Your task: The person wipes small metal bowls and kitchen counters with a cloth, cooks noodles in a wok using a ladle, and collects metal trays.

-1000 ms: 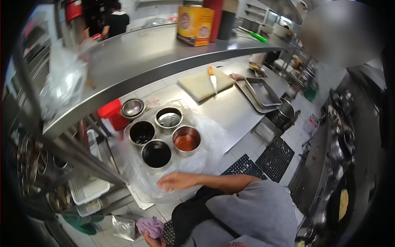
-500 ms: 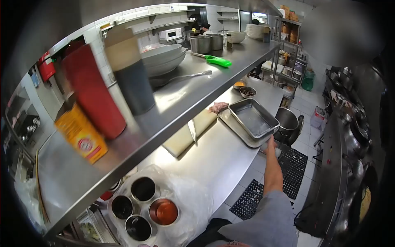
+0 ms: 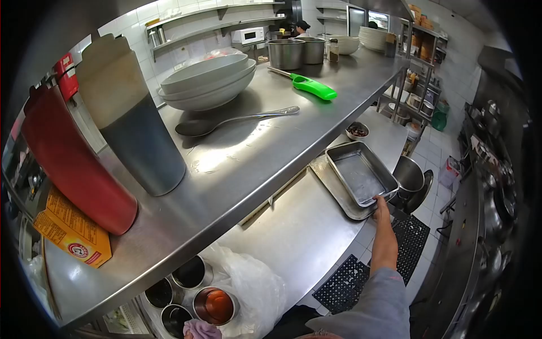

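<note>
My right hand (image 3: pixel 383 210) reaches across the steel counter and grips the near corner of a rectangular metal pan (image 3: pixel 361 172), thumb over the rim. The pan looks bare inside. Under it lies a wider, shallow metal tray (image 3: pixel 326 179). At the bottom edge, a small part of my left hand (image 3: pixel 188 334) shows at a bunched purple cloth (image 3: pixel 202 329), its fingers closed on it; the rest is out of frame. Beside the cloth stand several metal containers, one with reddish-orange sauce (image 3: pixel 217 305), the others dark inside, next to clear plastic sheeting (image 3: pixel 254 285).
A steel shelf (image 3: pixel 226 169) overhangs the counter, bearing squeeze bottles, an orange box (image 3: pixel 76 234), white bowls (image 3: pixel 212 85), a spoon (image 3: pixel 237 120) and a green lighter (image 3: pixel 314 86). A cutting board and knife are partly hidden below. Stoves line the right; a pot (image 3: pixel 409 175) stands beyond the counter.
My view has shifted, so the shelf covers more of the cutting board. The purple cloth has risen into view at the bottom. My right hand's thumb now shows over the pan's rim.
</note>
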Action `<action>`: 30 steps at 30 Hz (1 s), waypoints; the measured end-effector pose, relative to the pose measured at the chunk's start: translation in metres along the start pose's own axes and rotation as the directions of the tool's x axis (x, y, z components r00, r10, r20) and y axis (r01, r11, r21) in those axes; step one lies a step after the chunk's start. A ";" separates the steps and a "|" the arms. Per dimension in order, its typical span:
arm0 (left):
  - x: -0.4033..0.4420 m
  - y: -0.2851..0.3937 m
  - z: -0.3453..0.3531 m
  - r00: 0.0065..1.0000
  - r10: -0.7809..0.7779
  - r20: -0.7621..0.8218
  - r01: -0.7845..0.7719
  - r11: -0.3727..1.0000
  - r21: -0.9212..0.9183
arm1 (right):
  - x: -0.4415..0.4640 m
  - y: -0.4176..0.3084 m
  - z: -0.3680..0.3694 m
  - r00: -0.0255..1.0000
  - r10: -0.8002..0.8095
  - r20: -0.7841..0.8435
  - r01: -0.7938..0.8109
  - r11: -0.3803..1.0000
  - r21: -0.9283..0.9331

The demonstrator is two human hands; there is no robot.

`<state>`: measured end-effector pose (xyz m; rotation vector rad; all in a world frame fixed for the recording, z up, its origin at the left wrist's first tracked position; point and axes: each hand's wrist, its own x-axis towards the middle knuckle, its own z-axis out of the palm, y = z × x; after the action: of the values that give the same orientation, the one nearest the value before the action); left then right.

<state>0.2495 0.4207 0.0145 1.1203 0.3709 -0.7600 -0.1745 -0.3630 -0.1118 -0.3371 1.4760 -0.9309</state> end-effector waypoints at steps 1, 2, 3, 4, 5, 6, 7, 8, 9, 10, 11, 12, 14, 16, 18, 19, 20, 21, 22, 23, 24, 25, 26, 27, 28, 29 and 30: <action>0.001 -0.004 0.001 1.000 -0.002 0.005 0.002 1.000 -0.006 | -0.002 0.001 -0.002 0.996 -0.034 0.086 0.025 0.994 0.110; 0.002 -0.006 0.002 1.000 0.000 0.021 0.000 1.000 -0.020 | -0.005 0.004 -0.003 0.983 -0.077 0.168 0.039 0.975 0.219; 0.000 -0.009 0.006 1.000 0.001 -0.011 -0.001 1.000 -0.006 | -0.007 0.009 -0.004 0.961 -0.126 0.246 0.041 0.945 0.324; -0.002 -0.012 0.010 0.999 0.002 -0.044 -0.001 1.000 0.008 | -0.004 0.015 -0.007 0.955 -0.162 0.248 0.054 0.918 0.392; -0.002 -0.016 0.011 0.997 0.003 -0.077 -0.001 1.000 0.022 | -0.002 0.021 -0.013 0.949 -0.198 0.247 0.065 0.886 0.459; 0.009 -0.024 -0.008 0.999 -0.029 0.043 0.032 0.998 -0.055 | 0.000 0.030 -0.022 0.943 -0.231 0.240 0.075 0.849 0.524; 0.001 -0.024 -0.003 0.999 -0.003 0.041 0.004 0.999 -0.048 | -0.008 0.038 -0.030 0.938 -0.263 0.227 0.084 0.806 0.586; -0.005 -0.025 0.006 0.999 0.025 0.044 -0.024 0.999 -0.042 | -0.019 0.047 -0.041 0.952 -0.224 0.210 0.039 0.766 0.641; -0.013 -0.023 0.021 0.997 0.053 0.047 -0.051 0.998 -0.038 | -0.040 0.055 -0.042 0.939 -0.279 0.202 0.080 0.746 0.661; -0.027 -0.016 0.041 0.994 0.063 0.093 -0.059 0.997 -0.044 | -0.056 0.067 -0.046 0.925 -0.329 0.192 0.119 0.727 0.676; -0.031 -0.015 0.046 0.993 0.077 0.093 -0.073 0.996 -0.052 | -0.068 0.076 -0.052 0.910 -0.372 0.180 0.155 0.711 0.686; -0.033 -0.016 0.045 0.993 0.086 0.085 -0.081 0.995 -0.055 | -0.064 0.084 -0.062 0.923 -0.333 0.194 0.111 0.713 0.692; -0.020 -0.030 0.046 0.939 0.236 0.251 -0.185 0.960 -0.211 | -0.073 0.099 -0.085 0.913 -0.367 0.177 0.147 0.702 0.697; -0.034 -0.026 0.059 0.949 0.193 0.249 -0.156 0.975 -0.159 | -0.095 0.105 -0.102 0.917 -0.358 0.176 0.172 0.753 0.635; -0.022 -0.032 0.053 0.951 0.159 0.264 -0.123 0.981 -0.150 | -0.111 0.110 -0.121 0.926 -0.313 0.211 0.122 0.778 0.617; -0.019 -0.036 0.053 0.957 0.151 0.247 -0.115 0.982 -0.153 | -0.112 0.115 -0.130 0.929 -0.290 0.230 0.096 0.790 0.605; -0.015 -0.039 0.054 0.955 0.137 0.263 -0.097 0.983 -0.158 | -0.114 0.118 -0.136 0.933 -0.294 0.207 0.115 0.789 0.604; -0.021 -0.038 0.067 0.946 0.129 0.297 -0.085 0.984 -0.156 | -0.121 0.121 -0.137 0.920 -0.347 0.184 0.187 0.798 0.573; -0.022 -0.040 0.073 0.945 0.126 0.302 -0.090 0.987 -0.130 | -0.115 0.126 -0.145 0.908 -0.375 0.186 0.229 0.816 0.530; -0.023 -0.043 0.075 0.947 0.126 0.295 -0.097 0.989 -0.111 | -0.106 0.132 -0.154 0.895 -0.399 0.200 0.266 0.836 0.479; -0.020 -0.049 0.074 0.950 0.099 0.297 -0.075 0.993 -0.092 | -0.119 0.130 -0.151 0.926 -0.333 0.179 0.225 0.865 0.448; -0.019 -0.050 0.071 0.953 0.077 0.293 -0.058 0.996 -0.073 | -0.138 0.127 -0.152 0.951 -0.263 0.161 0.177 0.893 0.415; -0.024 -0.050 0.074 0.955 0.068 0.289 -0.042 0.995 -0.093 | -0.173 0.122 -0.145 0.938 -0.335 0.092 0.288 0.899 0.331; -0.030 -0.049 0.081 0.957 0.068 0.280 -0.036 0.992 -0.117 | -0.191 0.127 -0.137 0.909 -0.414 0.046 0.392 0.888 0.241; -0.037 -0.045 0.085 0.957 0.054 0.286 -0.024 0.994 -0.110 | -0.152 0.125 -0.156 0.941 -0.318 0.118 0.284 0.928 0.241; -0.046 -0.041 0.086 0.955 0.043 0.294 -0.013 0.995 -0.103 | -0.155 0.121 -0.154 0.925 -0.300 0.232 0.253 0.944 0.212; -0.041 -0.046 0.076 0.953 0.050 0.297 -0.011 0.991 -0.131 | -0.163 0.115 -0.149 0.897 -0.278 0.344 0.229 0.957 0.176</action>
<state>0.1804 0.3564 0.0400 0.8710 0.1427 -0.8531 -0.2502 -0.1263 -0.0989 -0.5848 1.0372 -1.1012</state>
